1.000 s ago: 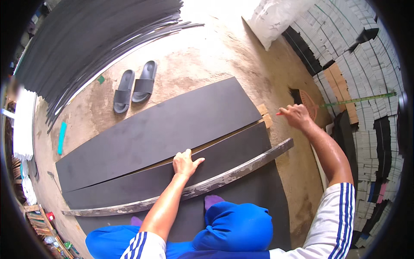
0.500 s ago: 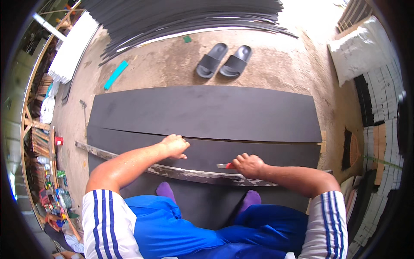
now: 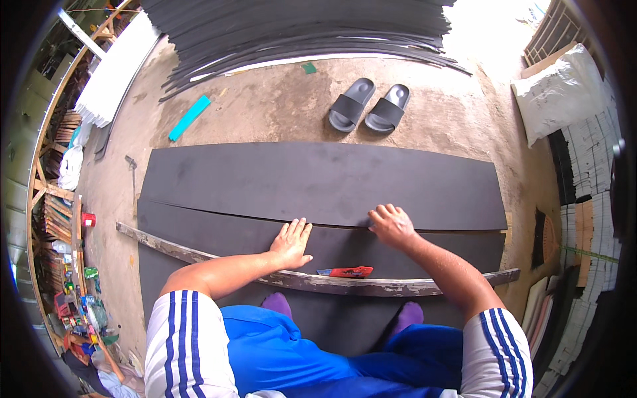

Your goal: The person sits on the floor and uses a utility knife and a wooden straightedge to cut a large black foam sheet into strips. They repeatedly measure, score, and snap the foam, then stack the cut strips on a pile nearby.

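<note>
A large black foam-like sheet lies before me, split lengthwise by a long cut. My left hand (image 3: 291, 243) rests flat with spread fingers on the near piece (image 3: 219, 232), just short of the cut. At the cut edge of the far piece (image 3: 318, 179), my right hand (image 3: 393, 225) has its fingers curled over the rim, pinching it. Between the hands and nearer to me, a red utility knife (image 3: 352, 272) lies alongside a long worn straightedge bar (image 3: 398, 287). That bar crosses the near piece at a slant, under my left forearm.
Beyond the sheet are a pair of black slides (image 3: 352, 106), a turquoise strip (image 3: 190, 118) and a pile of long black strips (image 3: 298, 33). A white sack (image 3: 557, 93) and stacked pale blocks (image 3: 587, 159) stand at right. Cluttered wooden shelving (image 3: 60, 192) lines the left. My purple-socked feet are behind the bar.
The utility knife has left my right hand and lies by the bar. That hand has moved forward to the cut edge. My left hand has opened flat and shifted slightly right and nearer.
</note>
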Demonstrator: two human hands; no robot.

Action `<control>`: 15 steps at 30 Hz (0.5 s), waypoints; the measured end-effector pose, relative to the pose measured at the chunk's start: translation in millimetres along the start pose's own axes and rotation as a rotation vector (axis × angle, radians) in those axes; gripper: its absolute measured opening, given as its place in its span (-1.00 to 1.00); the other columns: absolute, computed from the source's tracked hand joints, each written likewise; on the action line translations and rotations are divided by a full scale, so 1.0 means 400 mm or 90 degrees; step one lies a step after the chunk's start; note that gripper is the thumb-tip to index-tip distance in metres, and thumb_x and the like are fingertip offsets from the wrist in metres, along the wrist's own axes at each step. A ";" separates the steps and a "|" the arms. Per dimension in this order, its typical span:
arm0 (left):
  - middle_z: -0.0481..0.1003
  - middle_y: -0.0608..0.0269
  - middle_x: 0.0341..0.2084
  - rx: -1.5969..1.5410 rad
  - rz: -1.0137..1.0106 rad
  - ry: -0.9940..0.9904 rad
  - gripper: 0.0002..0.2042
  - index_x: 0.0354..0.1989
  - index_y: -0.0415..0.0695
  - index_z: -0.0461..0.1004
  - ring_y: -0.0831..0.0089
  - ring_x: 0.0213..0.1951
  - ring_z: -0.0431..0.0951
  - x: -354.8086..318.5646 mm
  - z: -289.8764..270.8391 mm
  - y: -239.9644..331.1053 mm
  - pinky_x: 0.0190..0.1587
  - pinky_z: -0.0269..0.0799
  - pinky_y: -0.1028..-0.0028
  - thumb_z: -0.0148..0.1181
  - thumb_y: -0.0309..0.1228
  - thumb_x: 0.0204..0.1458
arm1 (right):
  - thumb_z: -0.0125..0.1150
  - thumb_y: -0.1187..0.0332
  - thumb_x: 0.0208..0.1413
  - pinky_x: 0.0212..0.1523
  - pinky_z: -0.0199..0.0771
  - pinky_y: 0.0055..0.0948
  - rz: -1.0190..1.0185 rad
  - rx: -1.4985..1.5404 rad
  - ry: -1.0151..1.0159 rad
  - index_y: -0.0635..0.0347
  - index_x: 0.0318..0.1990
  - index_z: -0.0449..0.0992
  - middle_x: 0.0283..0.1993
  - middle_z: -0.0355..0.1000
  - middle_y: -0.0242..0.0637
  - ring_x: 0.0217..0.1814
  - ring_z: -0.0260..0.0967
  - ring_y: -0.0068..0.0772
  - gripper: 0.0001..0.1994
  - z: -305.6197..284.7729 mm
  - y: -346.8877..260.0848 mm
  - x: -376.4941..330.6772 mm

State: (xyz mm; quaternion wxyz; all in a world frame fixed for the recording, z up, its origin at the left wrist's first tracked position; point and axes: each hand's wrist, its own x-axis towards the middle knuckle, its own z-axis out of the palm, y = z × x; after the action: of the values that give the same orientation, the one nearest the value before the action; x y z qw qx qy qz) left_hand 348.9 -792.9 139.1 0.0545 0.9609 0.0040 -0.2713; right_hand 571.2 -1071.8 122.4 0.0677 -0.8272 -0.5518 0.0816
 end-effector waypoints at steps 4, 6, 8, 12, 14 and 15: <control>0.23 -0.15 0.39 -0.066 -0.018 0.040 -0.06 0.45 -0.32 0.17 -0.05 0.47 0.19 -0.009 -0.035 0.009 0.52 0.12 0.04 0.39 0.11 0.08 | 0.43 0.00 0.20 0.16 0.52 -0.08 0.008 -0.104 -0.123 0.01 0.45 0.37 0.16 0.48 -0.18 0.23 0.48 -0.12 -0.29 -0.025 0.036 0.020; 0.31 -0.10 0.26 -0.155 -0.049 0.015 -0.14 0.35 -0.31 0.27 -0.01 0.37 0.27 0.002 -0.073 0.019 0.45 0.21 0.05 0.40 0.11 0.05 | 0.43 0.00 0.20 0.18 0.53 -0.10 -0.015 -0.128 -0.145 0.00 0.49 0.34 0.18 0.47 -0.15 0.23 0.49 -0.10 -0.26 -0.023 0.033 0.030; 0.34 -0.02 0.11 -0.118 -0.018 0.090 -0.22 0.22 -0.27 0.33 0.05 0.24 0.32 -0.002 -0.042 0.014 0.35 0.28 0.07 0.42 0.10 0.02 | 0.42 0.03 0.20 0.19 0.54 -0.10 -0.029 -0.138 -0.177 -0.03 0.52 0.29 0.18 0.47 -0.11 0.21 0.50 -0.08 -0.24 -0.016 0.028 0.051; 0.34 -0.03 0.11 -0.129 0.002 0.093 -0.21 0.24 -0.27 0.32 0.04 0.25 0.32 -0.005 -0.045 0.005 0.36 0.28 0.07 0.43 0.09 0.01 | 0.42 -0.01 0.19 0.22 0.54 -0.09 -0.021 -0.147 -0.187 -0.10 0.55 0.22 0.21 0.44 -0.07 0.24 0.48 -0.04 -0.18 0.036 0.041 0.062; 0.34 -0.03 0.12 -0.136 -0.013 0.082 -0.21 0.24 -0.27 0.32 0.04 0.26 0.31 -0.013 -0.046 0.005 0.36 0.27 0.08 0.43 0.09 0.01 | 0.41 -0.07 0.19 0.24 0.55 -0.08 -0.009 -0.146 -0.171 -0.10 0.58 0.20 0.26 0.42 -0.04 0.27 0.47 -0.02 -0.15 0.013 0.033 0.071; 0.33 -0.03 0.12 -0.134 -0.007 0.085 -0.21 0.24 -0.27 0.32 0.04 0.26 0.31 -0.012 -0.049 0.006 0.36 0.27 0.08 0.43 0.08 0.01 | 0.40 -0.14 0.18 0.29 0.53 -0.04 -0.001 -0.152 -0.222 -0.10 0.60 0.16 0.33 0.37 0.06 0.30 0.45 0.03 -0.10 0.018 0.038 0.081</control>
State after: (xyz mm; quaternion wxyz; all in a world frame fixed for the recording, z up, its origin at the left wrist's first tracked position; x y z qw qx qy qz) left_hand 355.2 -793.1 158.3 0.1531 0.9658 0.0417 -0.2052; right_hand 595.5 -1047.5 110.3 -0.1275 -0.8020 -0.5619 0.1577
